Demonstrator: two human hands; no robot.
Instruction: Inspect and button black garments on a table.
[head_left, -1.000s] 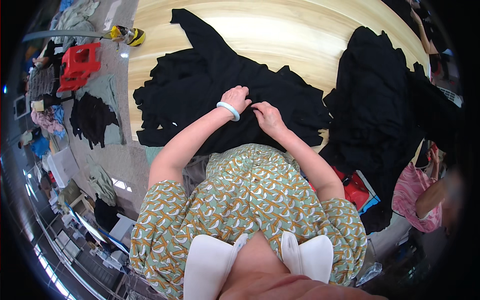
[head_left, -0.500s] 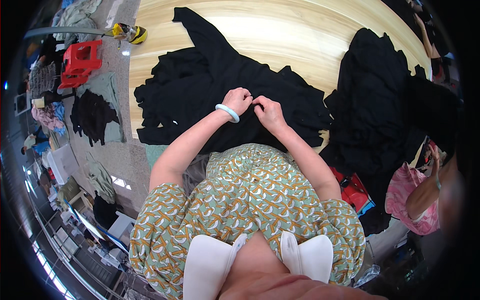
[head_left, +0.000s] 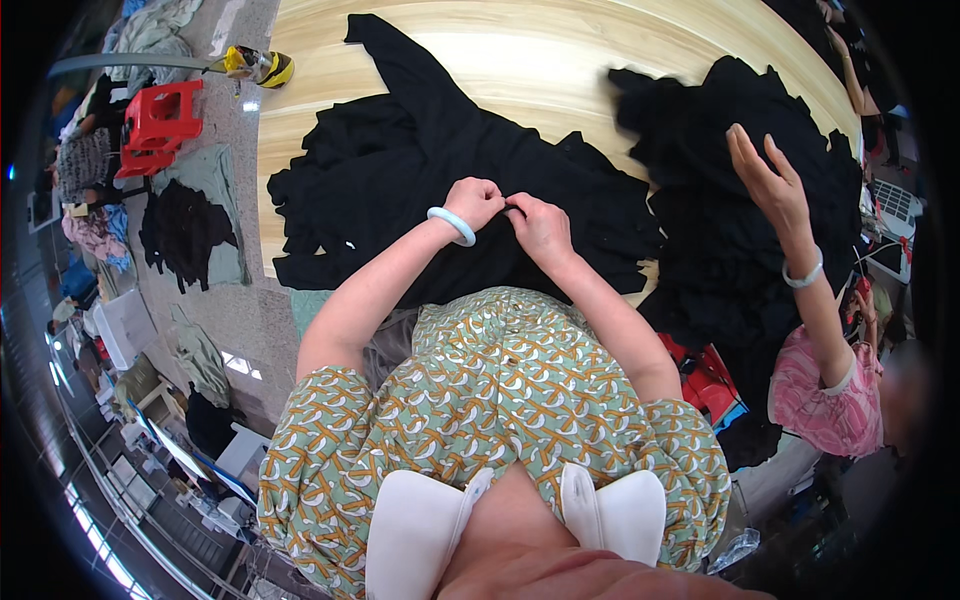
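A black garment (head_left: 400, 160) lies spread in front of me, with one sleeve stretched toward the far side of the table. My left hand (head_left: 474, 204), with a pale bangle at its wrist, is closed in a pinch on the garment's cloth near its front edge. Close beside it, my right hand (head_left: 541, 225) pinches the same black cloth. A short fold of the fabric shows between the two sets of fingertips. Whether anything smaller is held in the fingers cannot be made out. A tiny white speck rests on the garment left of my hands.
Pale wooden table (head_left: 560, 60) under the cloth. On the right lies a heap of black garments (head_left: 740, 190), with a co-worker's hand (head_left: 775, 185) raised over it. A red stool (head_left: 162, 125) and clothes piles stand on the floor at left, near a yellow-black taped post (head_left: 262, 67).
My hands have barely moved, still pinching the cloth. At right, the co-worker's arm has swung over the heap, and a black piece there has spread leftward, blurred by motion.
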